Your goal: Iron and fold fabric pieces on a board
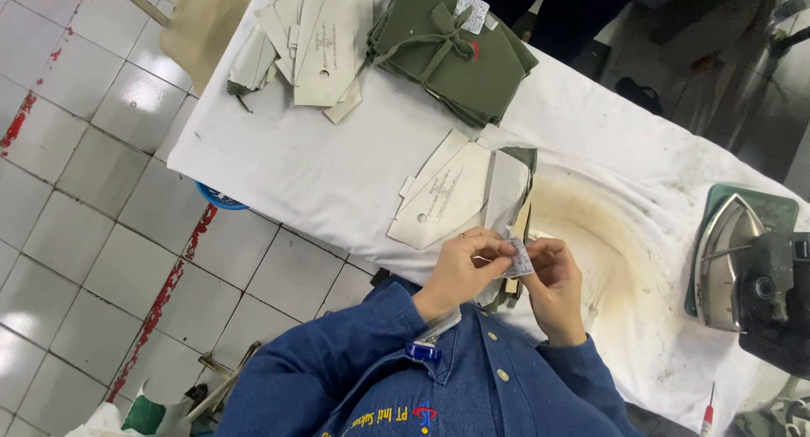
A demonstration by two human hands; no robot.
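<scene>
My left hand [462, 267] and my right hand [555, 283] are close together above the near edge of the white-covered table [337, 175]. Both pinch a small white paper tag [521, 257] between the fingertips. Just beyond the hands lie grey card templates [443, 199] on top of a piece of green fabric [516, 163]. My blue denim sleeves and shirt fill the bottom of the view.
A tied bundle of green fabric pieces [456, 53] with a small tag lies at the far side. A stack of grey card templates [316, 45] lies left of it. An iron [742, 268] rests on a green mat at the right. White floor tiles lie to the left.
</scene>
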